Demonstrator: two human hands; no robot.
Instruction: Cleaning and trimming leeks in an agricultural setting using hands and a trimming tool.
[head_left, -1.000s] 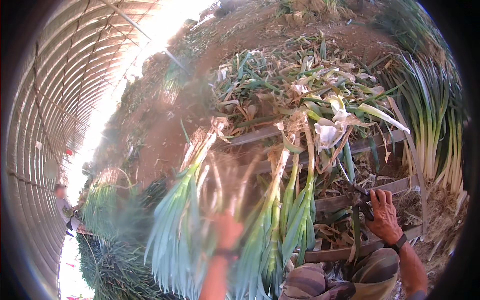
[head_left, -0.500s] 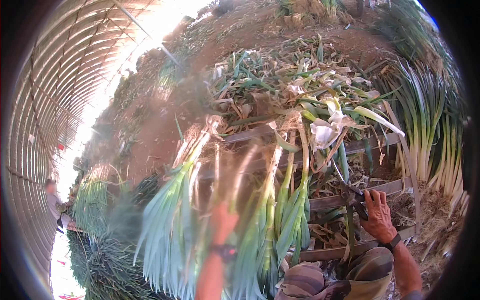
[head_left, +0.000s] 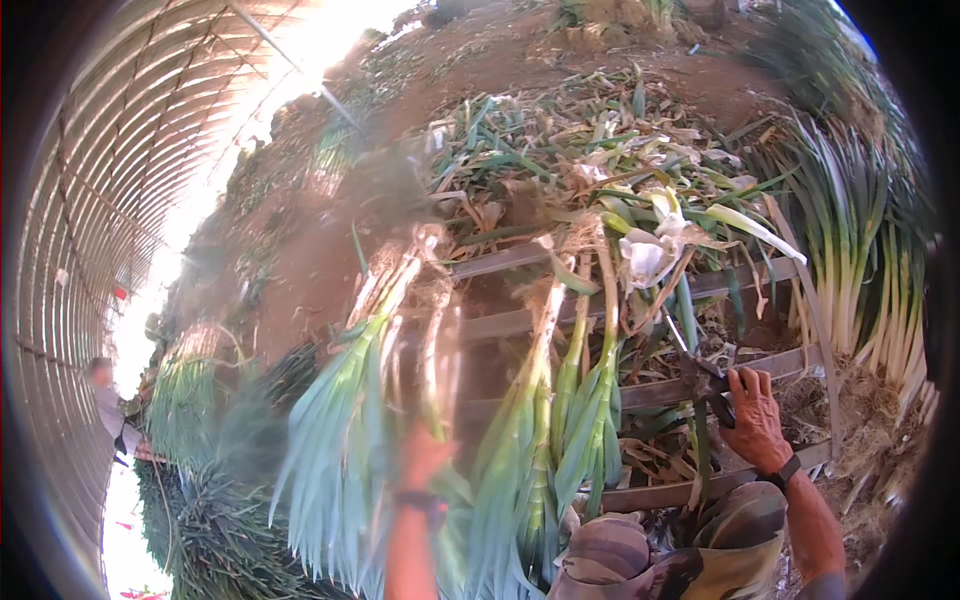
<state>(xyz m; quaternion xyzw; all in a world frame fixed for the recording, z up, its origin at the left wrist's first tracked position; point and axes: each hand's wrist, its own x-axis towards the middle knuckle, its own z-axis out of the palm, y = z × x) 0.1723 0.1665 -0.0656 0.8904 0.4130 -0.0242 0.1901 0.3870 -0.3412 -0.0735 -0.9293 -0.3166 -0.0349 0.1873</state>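
A row of leeks [head_left: 375, 310] lies across a dark slatted rack [head_left: 500, 262], their roots away from me and green leaves toward me. My left hand [head_left: 425, 455], blurred by motion, closes on a leek [head_left: 452, 345] at the middle of that row, just beside another leek [head_left: 431, 350]. Further right in the row, several more leeks [head_left: 603, 330] rest with roots attached. My right hand [head_left: 757, 420] is wrapped round black-handled shears [head_left: 715, 388], whose metal blade points away and to the left, over the slats.
A heap of leaf trimmings [head_left: 560, 150] lies beyond the rack. Leeks stand bundled at the right [head_left: 850, 240], and darker green bundles [head_left: 215, 520] lie at the left. A person [head_left: 108, 405] is at the far left, near the ribbed tunnel wall [head_left: 70, 250]. My camouflage-clad knees [head_left: 650, 565] are close below.
My left hand has shifted slightly left and down, and the blurred leek has moved left with it. My right hand and the shears stay nearly where they were.
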